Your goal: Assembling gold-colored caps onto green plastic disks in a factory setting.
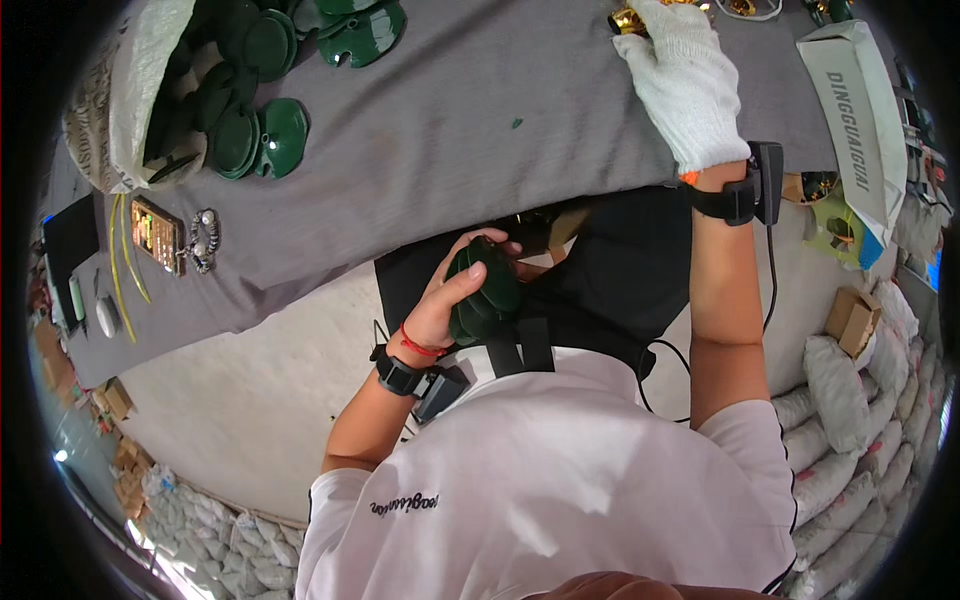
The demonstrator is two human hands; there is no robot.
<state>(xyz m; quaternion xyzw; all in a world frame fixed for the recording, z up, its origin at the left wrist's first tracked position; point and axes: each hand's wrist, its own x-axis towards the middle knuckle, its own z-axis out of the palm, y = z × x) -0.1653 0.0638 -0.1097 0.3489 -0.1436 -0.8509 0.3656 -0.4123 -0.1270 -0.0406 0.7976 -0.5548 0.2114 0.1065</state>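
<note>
Over my lap, below the table edge, my bare left hand [436, 312] is closed round a stack of dark green, glossy rounded pieces [490, 300], the thumb pressed on top. A white knitted glove covers my right hand [685, 90], which reaches to the far right of the table. Its thumb and fingers close round a shiny gold piece [628, 22]; the fingertips are partly cut off by the upper edge. More gold bits show just beyond the glove. Similar green discs [283, 137] lie at the far left, spilling from a white woven sack [150, 90].
A grey cloth [430, 150] covers the table. Near its left end lie a phone [157, 235], a beaded bracelet [203, 240] and yellow strips [125, 260]. A pale carton [852, 120] stands at the right. Filled sacks [840, 395] are piled on the floor both sides.
</note>
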